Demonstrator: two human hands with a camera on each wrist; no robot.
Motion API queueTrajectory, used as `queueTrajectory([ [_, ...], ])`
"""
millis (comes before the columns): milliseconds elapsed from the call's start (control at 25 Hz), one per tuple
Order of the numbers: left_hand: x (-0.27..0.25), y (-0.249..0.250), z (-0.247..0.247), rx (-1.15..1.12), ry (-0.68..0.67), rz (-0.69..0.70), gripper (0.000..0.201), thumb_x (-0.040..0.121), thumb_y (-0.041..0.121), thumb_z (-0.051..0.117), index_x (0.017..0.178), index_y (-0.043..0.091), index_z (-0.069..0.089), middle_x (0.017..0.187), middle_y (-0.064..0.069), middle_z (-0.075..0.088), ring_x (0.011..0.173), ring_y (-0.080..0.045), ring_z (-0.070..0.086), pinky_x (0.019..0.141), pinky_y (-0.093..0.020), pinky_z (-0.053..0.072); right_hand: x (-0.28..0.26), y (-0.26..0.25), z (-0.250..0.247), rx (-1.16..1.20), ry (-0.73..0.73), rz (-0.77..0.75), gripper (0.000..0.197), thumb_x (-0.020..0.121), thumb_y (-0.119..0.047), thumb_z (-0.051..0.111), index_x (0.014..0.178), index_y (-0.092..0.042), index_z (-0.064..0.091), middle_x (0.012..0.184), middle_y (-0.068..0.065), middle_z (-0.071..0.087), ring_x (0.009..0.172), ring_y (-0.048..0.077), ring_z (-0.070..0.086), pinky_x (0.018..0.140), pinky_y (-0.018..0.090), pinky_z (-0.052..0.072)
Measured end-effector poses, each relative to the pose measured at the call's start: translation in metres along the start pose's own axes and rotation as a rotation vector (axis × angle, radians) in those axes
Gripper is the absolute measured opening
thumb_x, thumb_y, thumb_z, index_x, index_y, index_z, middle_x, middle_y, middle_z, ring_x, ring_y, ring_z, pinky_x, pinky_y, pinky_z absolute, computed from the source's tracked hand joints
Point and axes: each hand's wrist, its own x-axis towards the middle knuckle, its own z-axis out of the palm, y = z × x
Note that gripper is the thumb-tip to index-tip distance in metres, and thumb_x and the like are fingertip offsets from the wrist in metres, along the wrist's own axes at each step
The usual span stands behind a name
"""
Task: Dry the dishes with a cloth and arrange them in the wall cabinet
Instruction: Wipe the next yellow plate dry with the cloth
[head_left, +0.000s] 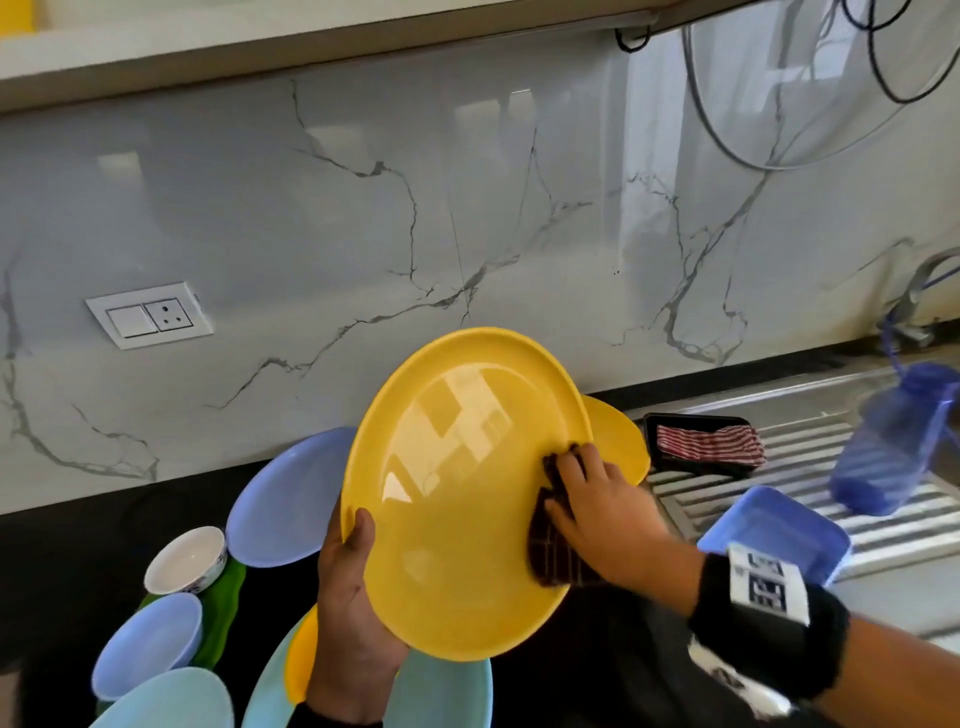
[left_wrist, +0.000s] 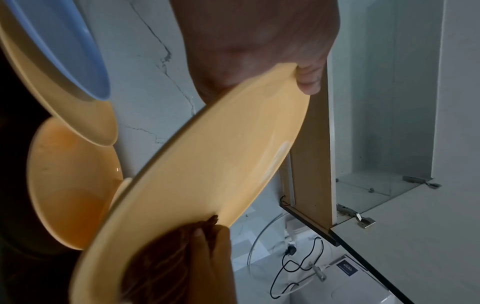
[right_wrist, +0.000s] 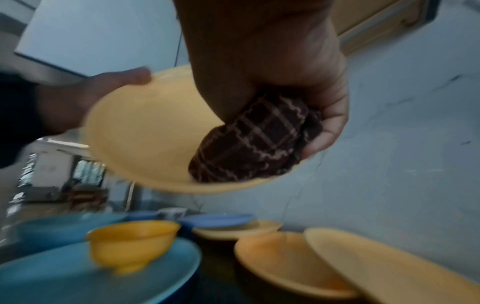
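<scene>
I hold a large yellow plate (head_left: 467, 499) tilted above the dark counter. My left hand (head_left: 353, 597) grips its lower left rim, thumb on the face and fingers behind; the left wrist view shows that thumb (left_wrist: 309, 80) over the plate's rim (left_wrist: 207, 164). My right hand (head_left: 597, 499) clutches a dark brown checked cloth (head_left: 550, 551) and presses it against the plate's right rim. In the right wrist view the bunched cloth (right_wrist: 254, 142) lies on the plate (right_wrist: 145, 133) under my curled fingers (right_wrist: 330, 123). The wall cabinet's underside (head_left: 260, 57) runs along the top.
Wet dishes crowd the counter at lower left: a lavender plate (head_left: 285, 499), a white bowl (head_left: 184, 558), light blue plates (head_left: 166, 701), a small yellow bowl (right_wrist: 132, 242). On the steel drainboard (head_left: 883, 540) at right stand a blue container (head_left: 774, 535), a blue jug (head_left: 893, 441) and a striped cloth (head_left: 706, 441).
</scene>
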Motion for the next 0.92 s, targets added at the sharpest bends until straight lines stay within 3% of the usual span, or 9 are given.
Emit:
queueTrajectory([
  [160,0.001,-0.007,0.004,0.008,-0.033,-0.003,0.106,0.049,0.057,0.09,0.141,0.02,0.05,0.136,-0.013,0.059,0.117,-0.039,0.06,0.08,-0.049,0.057,-0.053,-0.036,0.03,0.051,0.093,-0.253,0.042,0.081,-0.055,0.041,0.109,-0.026,0.051,0.108,0.0,0.053,0.083,0.02,0.066,0.04,0.025,0.048],
  [320,0.0,-0.014,0.007,0.088,-0.103,-0.043,0.1,0.052,0.062,0.087,0.132,0.01,0.056,0.126,-0.021,0.063,0.11,-0.041,0.063,0.085,-0.05,0.055,-0.051,-0.07,0.016,-0.007,0.278,-0.732,0.025,0.091,-0.035,0.05,0.113,-0.026,0.051,0.111,0.002,0.053,0.086,0.025,0.059,0.051,0.03,0.048],
  [440,-0.002,-0.018,0.009,0.16,-0.175,-0.044,0.084,0.038,0.064,0.091,0.101,0.01,0.076,0.101,-0.014,0.073,0.091,-0.025,0.072,0.066,-0.033,0.059,-0.026,-0.08,-0.013,-0.084,0.529,-0.821,0.024,0.098,-0.025,0.043,0.121,-0.027,0.045,0.125,0.002,0.043,0.081,0.024,0.053,0.052,0.031,0.043],
  [480,-0.004,-0.018,0.013,0.109,-0.19,-0.08,0.083,0.032,0.063,0.093,0.097,0.015,0.078,0.102,-0.009,0.074,0.092,-0.021,0.072,0.065,-0.032,0.06,-0.018,-0.082,-0.023,-0.109,0.591,-0.824,0.027,0.099,-0.022,0.038,0.125,-0.029,0.042,0.127,0.002,0.041,0.081,0.025,0.051,0.052,0.03,0.042],
  [560,-0.002,-0.017,0.013,0.072,-0.197,-0.062,0.09,0.041,0.07,0.087,0.115,0.021,0.073,0.122,-0.002,0.068,0.111,-0.019,0.066,0.079,-0.041,0.059,-0.003,-0.087,-0.039,-0.129,0.679,-0.808,0.032,0.099,-0.02,0.038,0.129,-0.031,0.038,0.129,0.003,0.039,0.082,0.027,0.05,0.051,0.031,0.041],
  [640,0.001,-0.017,0.008,0.186,-0.192,0.041,0.091,0.064,0.077,0.07,0.138,0.027,0.054,0.143,-0.003,0.054,0.132,-0.027,0.05,0.104,-0.057,0.042,0.015,-0.087,-0.052,-0.135,0.704,-0.735,0.032,0.095,-0.021,0.048,0.125,-0.029,0.041,0.129,0.003,0.042,0.083,0.029,0.05,0.05,0.031,0.042],
  [680,0.001,-0.017,0.003,0.213,-0.183,0.074,0.085,0.07,0.075,0.066,0.14,0.03,0.052,0.146,-0.003,0.05,0.136,-0.029,0.045,0.11,-0.06,0.032,0.026,-0.083,-0.057,-0.126,0.704,-0.678,0.032,0.093,-0.024,0.052,0.123,-0.028,0.043,0.128,0.003,0.046,0.084,0.03,0.05,0.049,0.032,0.043],
  [800,0.004,-0.014,-0.001,0.289,-0.116,0.083,0.076,0.059,0.064,0.082,0.127,0.036,0.063,0.137,-0.002,0.059,0.129,-0.031,0.052,0.109,-0.061,0.033,0.05,-0.064,-0.072,-0.055,0.629,-0.453,0.036,0.091,-0.036,0.048,0.125,-0.025,0.044,0.122,0.005,0.057,0.093,0.03,0.052,0.05,0.033,0.046],
  [920,0.0,-0.013,-0.002,0.391,-0.041,0.026,0.084,0.039,0.072,0.084,0.109,0.028,0.068,0.118,-0.001,0.066,0.112,-0.023,0.061,0.099,-0.052,0.045,0.063,-0.033,-0.076,0.027,0.331,-0.179,0.048,0.097,-0.04,0.049,0.141,-0.022,0.038,0.133,0.006,0.045,0.112,0.03,0.048,0.059,0.034,0.046],
])
